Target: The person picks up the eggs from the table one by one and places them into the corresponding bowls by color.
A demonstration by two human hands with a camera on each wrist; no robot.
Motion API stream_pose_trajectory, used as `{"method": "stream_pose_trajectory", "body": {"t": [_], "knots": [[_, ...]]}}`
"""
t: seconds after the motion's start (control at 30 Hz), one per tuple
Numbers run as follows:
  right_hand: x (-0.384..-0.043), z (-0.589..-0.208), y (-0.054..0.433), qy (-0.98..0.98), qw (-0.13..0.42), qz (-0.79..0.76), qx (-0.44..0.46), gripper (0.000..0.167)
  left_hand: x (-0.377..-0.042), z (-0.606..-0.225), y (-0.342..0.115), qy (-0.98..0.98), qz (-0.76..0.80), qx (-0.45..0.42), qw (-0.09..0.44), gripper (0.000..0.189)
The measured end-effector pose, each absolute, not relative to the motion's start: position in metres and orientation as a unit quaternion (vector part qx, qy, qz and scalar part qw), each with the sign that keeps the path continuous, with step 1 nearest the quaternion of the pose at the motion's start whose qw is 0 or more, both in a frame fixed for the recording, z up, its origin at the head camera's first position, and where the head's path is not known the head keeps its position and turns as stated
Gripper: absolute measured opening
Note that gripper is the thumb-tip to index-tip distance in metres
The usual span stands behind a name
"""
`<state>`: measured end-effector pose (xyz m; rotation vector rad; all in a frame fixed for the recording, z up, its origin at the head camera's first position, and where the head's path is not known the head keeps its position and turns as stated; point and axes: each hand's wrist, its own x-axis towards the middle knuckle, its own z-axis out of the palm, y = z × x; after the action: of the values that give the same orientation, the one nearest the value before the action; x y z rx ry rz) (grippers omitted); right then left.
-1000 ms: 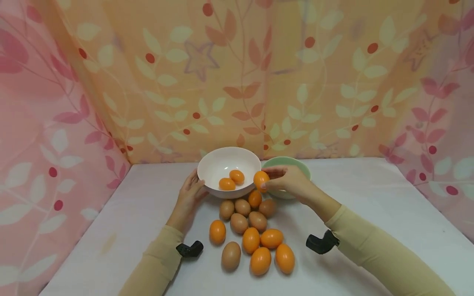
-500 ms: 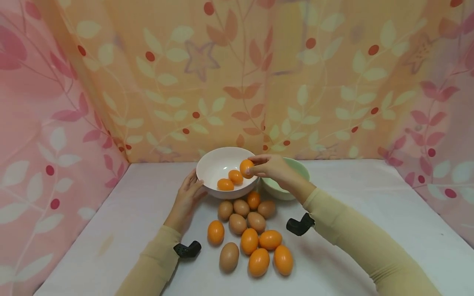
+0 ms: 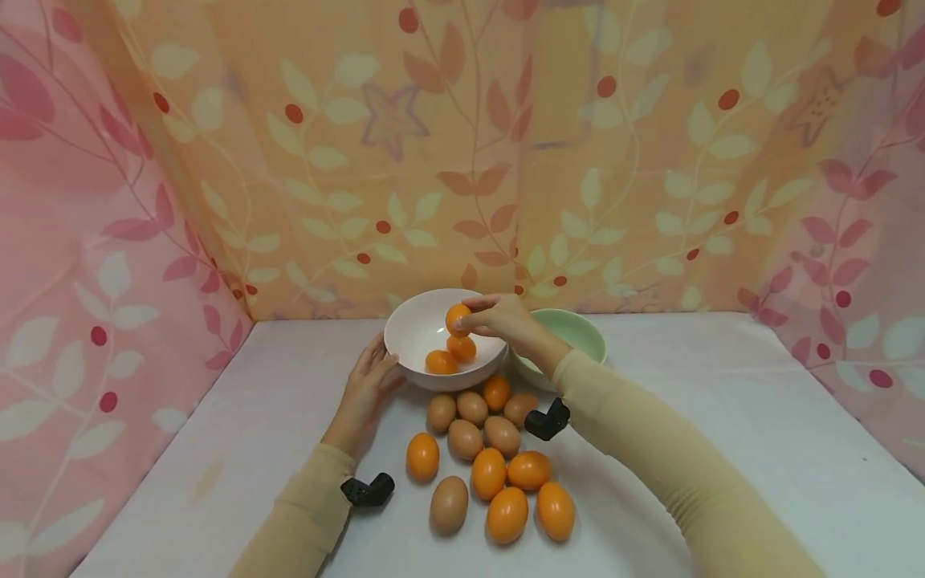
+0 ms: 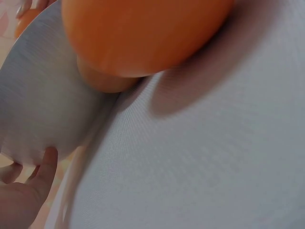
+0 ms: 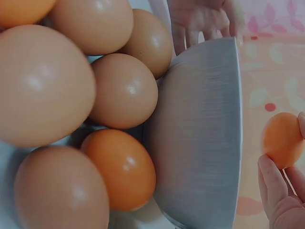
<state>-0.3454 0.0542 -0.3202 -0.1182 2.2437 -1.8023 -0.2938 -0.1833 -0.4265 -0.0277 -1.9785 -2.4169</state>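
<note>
Pinched between the thumb and fingers of my right hand (image 3: 502,317) is an orange egg (image 3: 458,319), over the inside of the white bowl (image 3: 415,321). In the right wrist view the egg (image 5: 282,140) shows beyond the bowl's rim, apart from it. My left hand (image 3: 368,384) grips the bowl's left side, thumb near the rim; its fingers (image 4: 45,174) lie along the outer wall in the left wrist view. Two orange eggs, one at the front (image 3: 441,362) and one farther right (image 3: 462,348), lie inside the bowl.
Brown eggs (image 3: 466,439) and orange eggs (image 3: 507,514) lie in several loose groups on the white cloth before the bowl, some close against it. A green bowl (image 3: 588,337) stands at its right, partly behind my right arm. Patterned curtains (image 3: 462,160) close off the back and sides.
My right hand has carried the orange egg leftward and slightly up, from beside the white bowl's right rim to over its inside. The left hand has kept its place on the bowl.
</note>
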Motion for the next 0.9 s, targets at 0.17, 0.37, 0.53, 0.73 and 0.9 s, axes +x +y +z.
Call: {"method": "stream_pose_trajectory", "body": {"t": [0.17, 0.37, 0.53, 0.73, 0.9], "knots": [[-0.355, -0.323, 0.04, 0.764, 0.115, -0.634, -0.035, 0.047, -0.295, -0.425, -0.184, -0.631, -0.775, -0.016, 0.015, 0.063], [-0.361, -0.334, 0.024, 0.796, 0.113, -0.594, -0.036, 0.046, -0.292, -0.426, -0.185, -0.63, -0.777, -0.013, 0.014, 0.063], [-0.365, -0.34, 0.016, 0.804, 0.096, -0.585, -0.049, 0.046, -0.294, -0.427, -0.182, -0.635, -0.772, -0.023, 0.019, 0.062], [-0.369, -0.353, 0.01, 0.815, 0.098, -0.569, -0.05, 0.047, -0.293, -0.431, -0.182, -0.64, -0.768, -0.012, 0.011, 0.062], [-0.369, -0.359, 0.005, 0.825, 0.091, -0.556, -0.042, 0.045, -0.294, -0.431, -0.184, -0.634, -0.773, -0.012, 0.011, 0.061]]}}
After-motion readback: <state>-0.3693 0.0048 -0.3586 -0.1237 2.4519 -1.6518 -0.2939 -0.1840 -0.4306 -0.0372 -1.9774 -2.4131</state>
